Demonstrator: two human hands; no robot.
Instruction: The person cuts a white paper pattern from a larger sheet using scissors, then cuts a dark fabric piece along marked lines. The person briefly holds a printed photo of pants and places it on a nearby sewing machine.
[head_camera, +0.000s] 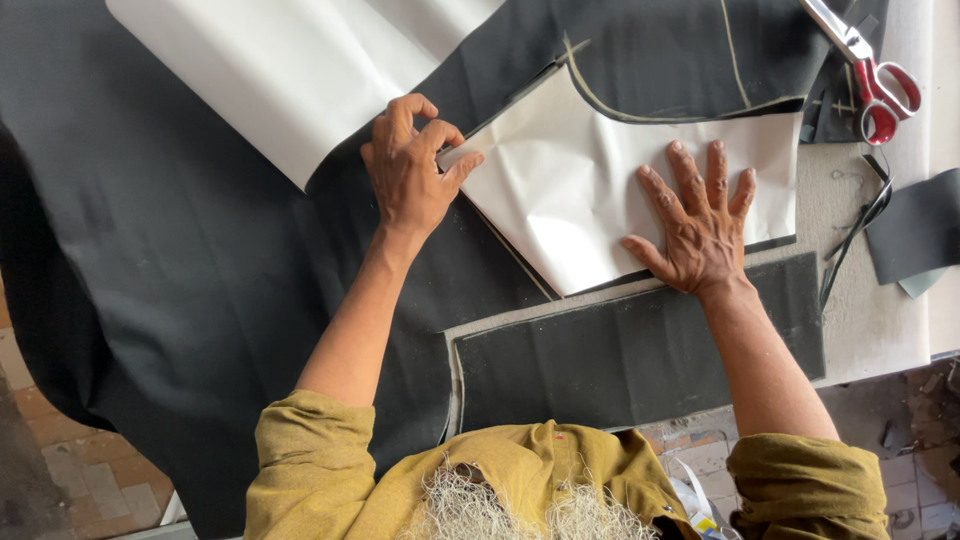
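Note:
A white paper pattern (570, 190) lies on black cloth (180, 260) spread over the table. My left hand (410, 170) pinches the pattern's left corner between thumb and fingers. My right hand (700, 225) lies flat with fingers spread on the pattern's lower right part, pressing it down. Chalk lines (735, 60) show on the black cloth beyond the pattern. A cut rectangular piece of black cloth (640, 350) lies just below my right hand.
A larger white paper sheet (270, 70) lies at the upper left. Red-handled scissors (870, 75) rest at the upper right. Black cloth scraps (915, 230) sit at the right edge. The black cloth hangs off the table's left side over a tiled floor (90, 470).

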